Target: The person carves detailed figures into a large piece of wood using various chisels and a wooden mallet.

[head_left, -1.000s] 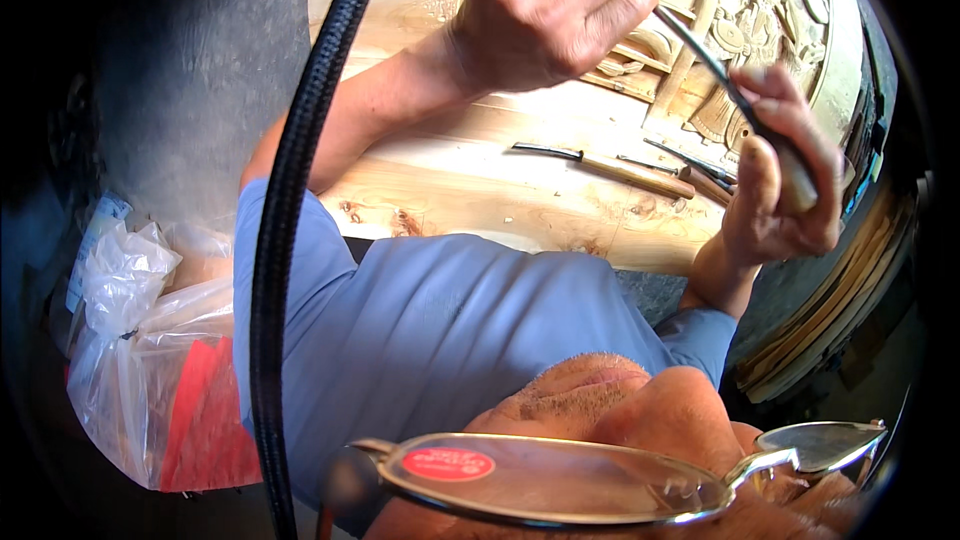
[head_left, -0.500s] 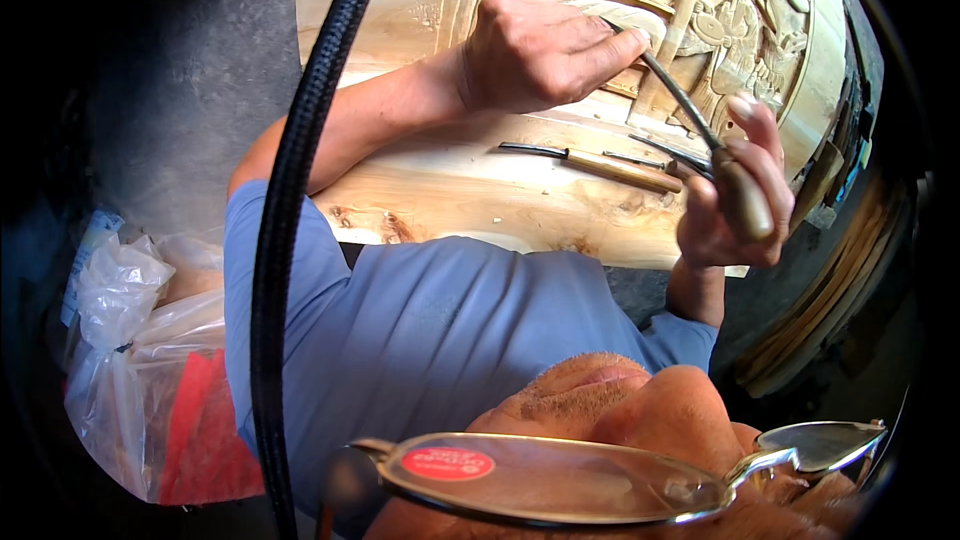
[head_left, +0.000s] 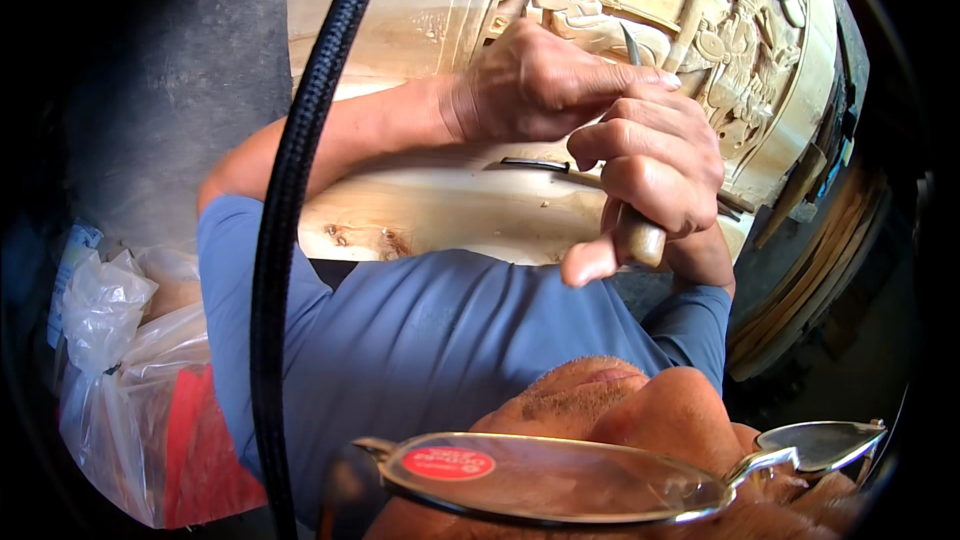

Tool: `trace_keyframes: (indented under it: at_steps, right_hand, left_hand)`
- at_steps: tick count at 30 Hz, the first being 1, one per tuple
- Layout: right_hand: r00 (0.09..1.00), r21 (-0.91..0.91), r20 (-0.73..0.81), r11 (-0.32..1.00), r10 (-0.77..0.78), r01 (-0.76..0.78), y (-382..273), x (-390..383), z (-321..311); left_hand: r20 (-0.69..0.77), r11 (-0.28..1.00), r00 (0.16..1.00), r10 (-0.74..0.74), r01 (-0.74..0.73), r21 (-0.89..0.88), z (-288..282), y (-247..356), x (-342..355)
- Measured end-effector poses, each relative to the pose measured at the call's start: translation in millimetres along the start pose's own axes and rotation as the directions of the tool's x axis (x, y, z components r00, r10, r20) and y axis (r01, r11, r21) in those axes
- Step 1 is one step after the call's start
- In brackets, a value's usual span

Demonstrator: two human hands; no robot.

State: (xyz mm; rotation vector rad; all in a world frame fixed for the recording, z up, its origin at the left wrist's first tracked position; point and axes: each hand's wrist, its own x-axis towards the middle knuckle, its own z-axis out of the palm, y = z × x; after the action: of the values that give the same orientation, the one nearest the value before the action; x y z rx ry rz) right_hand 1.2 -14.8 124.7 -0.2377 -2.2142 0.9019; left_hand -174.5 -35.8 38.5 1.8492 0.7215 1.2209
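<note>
My right hand (head_left: 660, 160) is wrapped round the wooden handle of a carving chisel (head_left: 641, 242), its thumb stretched along the handle's butt end. The chisel's thin metal blade (head_left: 630, 44) stands out beyond both hands, pointing toward the carving. My left hand (head_left: 535, 85) is closed at the chisel's shaft, its index finger running up against the right knuckles; its other fingertips are hidden. Both hands are above the near side of a pale wooden panel (head_left: 390, 0) with figures carved in relief (head_left: 740, 55). Beneath them lies a second chisel (head_left: 535, 164), its dark blade showing and its handle mostly covered.
A thick black braided cable (head_left: 300, 140) hangs across the left of the view. Stacked wooden strips (head_left: 815, 280) stand at the right. A clear plastic bag (head_left: 105, 310) with something red in it sits at the lower left, beside the grey floor (head_left: 190, 80).
My right hand has swung left and up to meet the left hand, closing more fully round the handle. The chisel has turned steeper. My left hand has shifted slightly nearer and right.
</note>
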Motion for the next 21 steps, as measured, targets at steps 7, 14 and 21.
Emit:
trace_keyframes:
  at_steps: [7, 14, 21]
  right_hand:
    - [0.999, 0.019, -0.016, 0.999, -0.044, 0.044, 9.9, 0.3, 6.8]
    - [0.997, 0.024, 0.074, 1.000, -0.016, 0.014, 7.6, 6.1, 0.2]
    - [0.995, 0.031, 0.095, 0.999, -0.024, 0.021, 10.2, 10.0, -0.1]
  left_hand:
    - [-0.177, 0.970, 0.976, 0.129, -0.087, 0.229, 9.6, -10.0, -3.1]
    - [-0.221, 0.957, 0.968, 0.123, -0.057, 0.285, 12.8, -8.4, -4.9]
    - [-0.255, 0.963, 0.965, 0.066, 0.006, 0.270, 14.7, -5.9, -6.5]
